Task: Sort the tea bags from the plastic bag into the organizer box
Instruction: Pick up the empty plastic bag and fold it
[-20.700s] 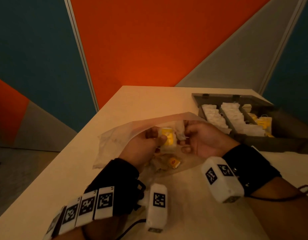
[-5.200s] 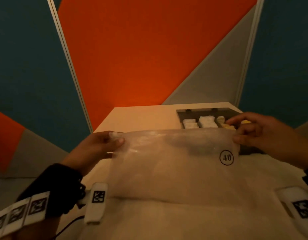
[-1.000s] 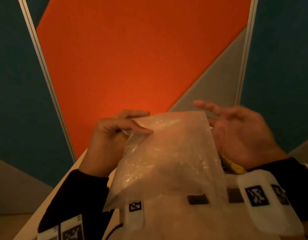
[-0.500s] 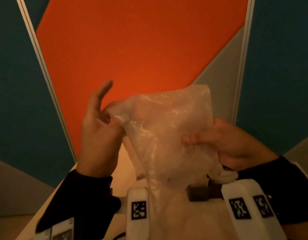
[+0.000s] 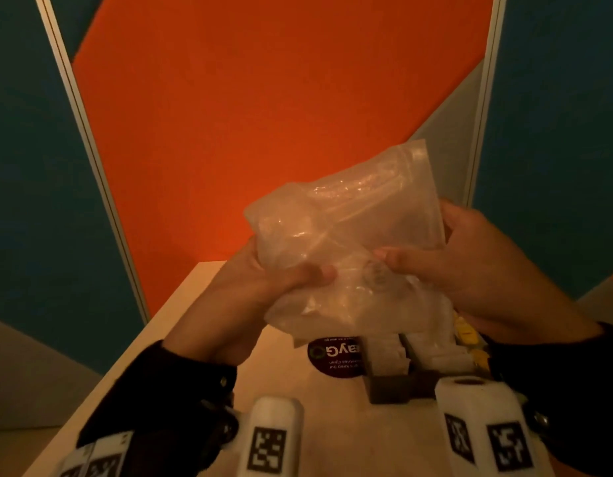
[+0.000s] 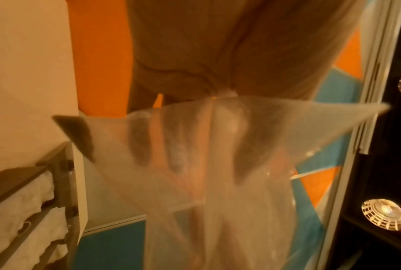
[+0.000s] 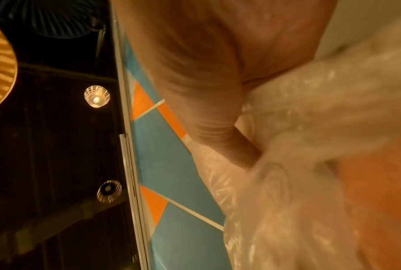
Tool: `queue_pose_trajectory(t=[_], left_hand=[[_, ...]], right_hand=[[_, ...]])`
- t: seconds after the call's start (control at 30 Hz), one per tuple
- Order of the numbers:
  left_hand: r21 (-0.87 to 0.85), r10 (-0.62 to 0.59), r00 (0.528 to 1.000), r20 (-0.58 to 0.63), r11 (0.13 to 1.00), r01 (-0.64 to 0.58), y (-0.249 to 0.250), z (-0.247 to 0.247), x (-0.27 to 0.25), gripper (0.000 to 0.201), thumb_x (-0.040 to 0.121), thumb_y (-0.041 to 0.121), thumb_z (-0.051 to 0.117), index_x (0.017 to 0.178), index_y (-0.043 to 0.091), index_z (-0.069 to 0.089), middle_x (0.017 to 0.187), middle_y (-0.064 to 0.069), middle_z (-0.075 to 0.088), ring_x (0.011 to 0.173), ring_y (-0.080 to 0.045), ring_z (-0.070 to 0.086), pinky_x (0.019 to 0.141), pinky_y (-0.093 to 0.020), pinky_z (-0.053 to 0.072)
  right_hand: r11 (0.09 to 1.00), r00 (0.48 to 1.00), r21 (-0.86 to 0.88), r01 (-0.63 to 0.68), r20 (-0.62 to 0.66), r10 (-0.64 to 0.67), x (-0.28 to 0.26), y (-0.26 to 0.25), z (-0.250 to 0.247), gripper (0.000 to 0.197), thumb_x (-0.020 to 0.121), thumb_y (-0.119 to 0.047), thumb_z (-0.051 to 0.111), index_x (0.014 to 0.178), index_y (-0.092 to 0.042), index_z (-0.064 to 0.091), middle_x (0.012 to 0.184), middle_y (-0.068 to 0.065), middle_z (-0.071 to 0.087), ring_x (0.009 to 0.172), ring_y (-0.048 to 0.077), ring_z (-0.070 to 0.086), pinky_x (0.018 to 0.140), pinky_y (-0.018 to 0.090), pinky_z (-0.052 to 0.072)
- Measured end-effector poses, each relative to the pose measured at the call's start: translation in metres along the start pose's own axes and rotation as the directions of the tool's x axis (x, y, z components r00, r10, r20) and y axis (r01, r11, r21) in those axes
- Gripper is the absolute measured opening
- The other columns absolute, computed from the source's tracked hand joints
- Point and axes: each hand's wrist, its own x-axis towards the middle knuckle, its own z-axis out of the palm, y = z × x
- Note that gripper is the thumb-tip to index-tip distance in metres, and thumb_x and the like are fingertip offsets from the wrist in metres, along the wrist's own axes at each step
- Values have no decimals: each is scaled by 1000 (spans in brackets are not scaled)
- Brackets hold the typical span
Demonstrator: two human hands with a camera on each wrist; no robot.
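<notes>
I hold a clear plastic bag point(image 5: 346, 249) crumpled and folded in the air above the table. My left hand point(image 5: 263, 280) grips its left side, thumb curled over the plastic. On the right, my right hand point(image 5: 463, 259) grips it, thumb pressed on the front. No tea bags show inside it. The same plastic bag point(image 6: 206, 164) fills the left wrist view and, blurred, the right wrist view point(image 7: 310, 164). Below the bag lies the dark organizer box point(image 5: 391, 387), its compartments packed with white tea bags point(image 5: 384, 352) and some yellow ones point(image 5: 467, 333). In the left wrist view white tea bags point(image 6: 17, 210) show in the box.
A round dark sticker point(image 5: 332, 356) with upside-down lettering lies on the pale table point(image 5: 332, 425) beside the box. The table's left edge runs diagonally at lower left. An orange, teal and grey panelled wall point(image 5: 263, 98) stands just behind the table.
Both hands have come down and together, and the bag has gone from hanging loose to bunched between them. My left hand, open beside the bag half a second ago, now grips it.
</notes>
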Motion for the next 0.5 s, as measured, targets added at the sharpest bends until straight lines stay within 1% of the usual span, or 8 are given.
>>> queue_pose_trajectory(t=[0.03,0.1,0.17,0.27,0.33,0.4,0.47,0.5], left_hand=[[-22,-4,1000,2,1000,4,1,-2,1,65,60,-4,81,120,11,60,104,-8,74,93,-26,72,71,-36,60],[-56,1,1000,23,998,1,1,-10,3,55,51,-10,79,103,6,68,93,-10,75,82,-25,73,68,-33,61],[-53,31,998,63,998,-28,-1,-17,4,44,48,0,79,91,-2,70,84,-13,73,72,-24,71,62,-32,60],[-92,61,994,96,994,-52,-4,-24,5,56,52,6,84,104,-5,67,86,-15,72,74,-25,71,62,-31,58],[-139,53,996,70,989,-43,-6,-28,7,60,64,3,81,119,-6,60,101,-19,71,87,-29,70,70,-36,60],[-195,51,999,13,980,-48,-7,-30,10,52,75,-11,63,127,-7,54,114,-24,67,97,-32,68,78,-41,60],[-250,61,998,-5,966,-61,-9,-30,12,46,81,-21,44,124,-7,56,110,-23,67,94,-31,68,76,-38,61],[-271,72,997,-1,960,-70,-9,-30,11,47,81,-23,38,120,-6,59,103,-21,70,89,-29,70,71,-36,61]], right_hand=[[999,999,35,-16,29,15,0,1,-3,46,69,-16,80,110,-32,64,98,-12,75,89,8,72,72,33,60],[991,995,117,-65,86,55,2,3,-8,54,68,-11,78,118,-26,62,103,-5,75,94,13,73,73,37,62],[977,989,179,-111,112,92,5,7,-9,58,69,-5,76,122,-20,61,106,0,75,97,18,72,75,38,62],[948,983,275,-159,138,125,9,13,-8,61,70,2,72,127,-16,58,112,5,74,103,23,71,83,43,59],[917,978,351,-187,157,139,12,18,-7,61,70,5,68,128,-12,58,115,11,72,106,29,69,87,48,57],[878,973,429,-213,178,149,14,22,-7,56,72,6,64,127,-7,60,116,17,70,108,34,67,90,49,56],[843,966,491,-220,228,120,16,24,-7,51,76,5,59,126,-3,60,114,19,69,106,36,67,89,48,56],[828,963,514,-223,246,107,16,25,-6,47,78,3,56,124,-3,60,109,18,70,100,33,68,84,44,58]])
